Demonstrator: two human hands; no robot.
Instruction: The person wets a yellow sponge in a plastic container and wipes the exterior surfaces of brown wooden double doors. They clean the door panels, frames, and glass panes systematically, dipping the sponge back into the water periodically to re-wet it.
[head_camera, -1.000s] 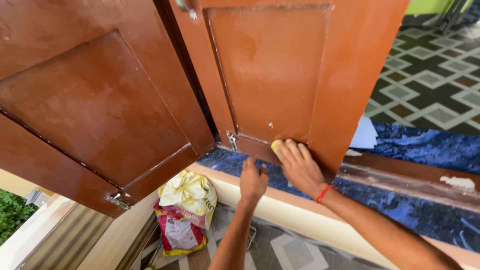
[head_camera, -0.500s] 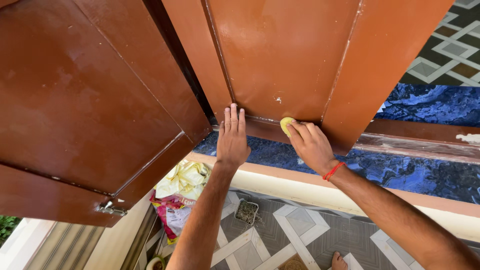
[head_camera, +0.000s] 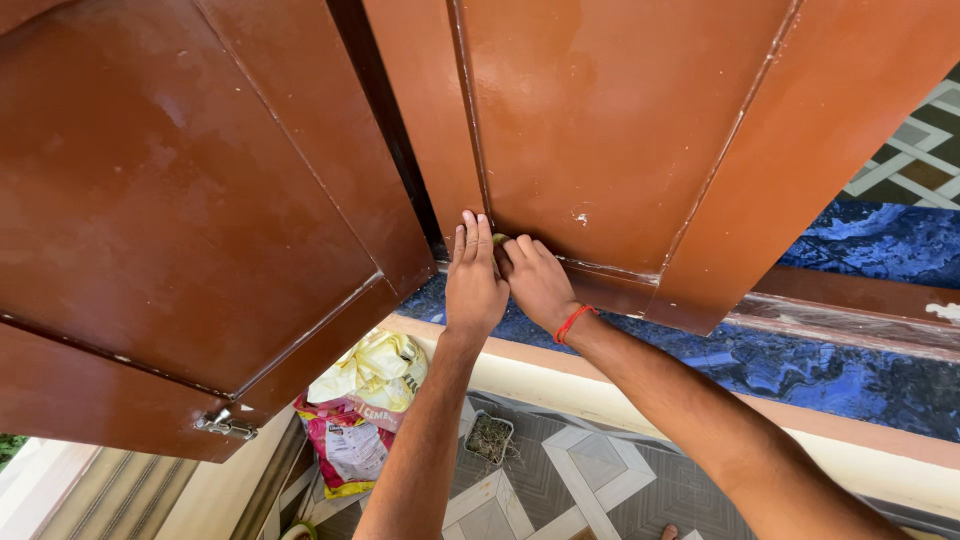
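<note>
Two brown wooden shutter doors hang open in front of me. My left hand (head_camera: 472, 275) lies flat, fingers together, against the lower corner of the right-hand door (head_camera: 590, 130). My right hand (head_camera: 537, 280), with a red thread at the wrist, presses a small yellow sponge (head_camera: 499, 240) onto the door's bottom moulding, right beside the left hand's fingertips. Only a sliver of the sponge shows. The left-hand door (head_camera: 180, 200) swings out over the drop below.
A blue marbled sill (head_camera: 800, 360) runs under the doors with a cream ledge (head_camera: 560, 385) below it. Far down lie a yellow and red bag (head_camera: 360, 410), a small planter (head_camera: 488, 437) and patterned floor tiles. A metal latch (head_camera: 225, 424) sticks out of the left door's corner.
My right hand has slid the sponge left along the bottom moulding until it meets my left hand. One second ago my left hand hung off the door; it now rests flat on it.
</note>
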